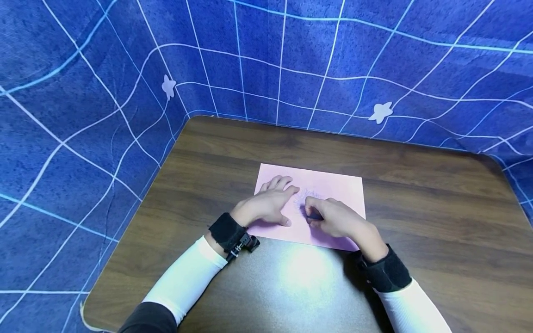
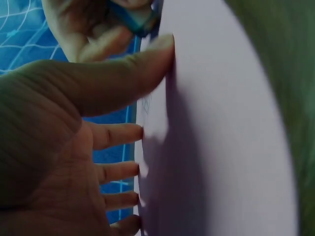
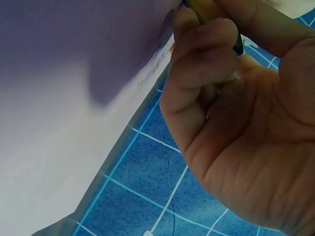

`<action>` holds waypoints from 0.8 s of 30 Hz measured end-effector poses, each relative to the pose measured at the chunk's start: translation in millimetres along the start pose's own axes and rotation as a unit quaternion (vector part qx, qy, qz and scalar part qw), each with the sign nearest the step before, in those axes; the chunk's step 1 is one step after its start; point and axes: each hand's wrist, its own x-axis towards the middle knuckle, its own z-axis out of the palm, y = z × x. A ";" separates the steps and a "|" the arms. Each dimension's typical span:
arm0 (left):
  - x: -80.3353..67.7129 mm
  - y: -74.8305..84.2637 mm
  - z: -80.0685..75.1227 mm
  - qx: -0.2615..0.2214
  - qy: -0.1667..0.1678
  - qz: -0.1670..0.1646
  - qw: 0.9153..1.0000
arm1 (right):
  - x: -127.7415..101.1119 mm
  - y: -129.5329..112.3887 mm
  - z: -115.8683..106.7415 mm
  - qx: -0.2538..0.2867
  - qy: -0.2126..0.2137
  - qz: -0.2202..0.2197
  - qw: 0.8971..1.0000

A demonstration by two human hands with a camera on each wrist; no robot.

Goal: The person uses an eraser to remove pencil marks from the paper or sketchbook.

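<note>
A sheet of pink paper lies on the wooden table, with faint blue scribbled marks near its middle. The left hand rests on the left part of the sheet, fingers spread and thumb toward the marks. Just right of the marks, the right hand pinches a small dark-blue object between curled fingers. That object looks teal in the left wrist view, and a yellow part shows in the right wrist view. Its tip and exact kind are hidden by the fingers.
The brown wooden table extends around the paper, with a bright light reflection in front. A blue curtain with white and light-blue lines hangs behind and to the left. Black straps with small cameras circle the wrists.
</note>
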 end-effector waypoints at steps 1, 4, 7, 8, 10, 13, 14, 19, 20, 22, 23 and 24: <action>-0.2 -0.4 1.1 0.002 0.000 0.010 1.000 | 0.4 0.4 0.4 0.002 -0.002 0.000 1.000; -1.0 -4.1 4.8 -0.004 -0.012 0.032 0.999 | 1.2 0.7 1.1 0.004 -0.004 0.004 1.000; -1.8 -8.1 8.4 -0.004 -0.032 0.038 0.999 | 3.4 1.1 2.4 0.002 -0.003 0.001 1.000; -2.1 -9.0 9.2 -0.004 -0.038 0.037 0.999 | 4.2 1.4 3.1 0.003 -0.003 0.003 1.000; -2.7 -10.0 9.9 -0.002 -0.045 0.035 0.998 | 5.7 1.5 4.0 0.006 -0.004 0.006 1.000; -4.0 -9.7 9.8 -0.003 -0.049 0.028 0.998 | 6.9 1.3 4.9 0.014 -0.006 0.015 1.000; -4.2 -9.4 9.6 -0.002 -0.051 0.025 0.998 | 7.1 1.3 4.8 0.016 -0.005 0.019 1.000; -4.3 -7.2 8.4 -0.001 -0.055 0.018 0.998 | 6.1 2.8 1.6 0.014 0.003 0.036 0.999; -4.0 -6.9 8.5 -0.001 -0.056 0.017 0.998 | 5.6 3.7 0.7 0.012 0.004 0.041 0.999; -3.2 -6.4 8.9 -0.001 -0.058 0.017 0.998 | 4.6 5.2 -0.9 0.007 0.002 0.053 0.999; -2.7 -6.4 9.3 -0.001 -0.058 0.017 0.998 | 4.0 5.7 -1.7 0.000 0.003 0.056 0.998; -2.3 -6.4 9.5 -0.001 -0.058 0.018 0.998 | 3.3 5.9 -2.4 -0.007 0.004 0.056 0.998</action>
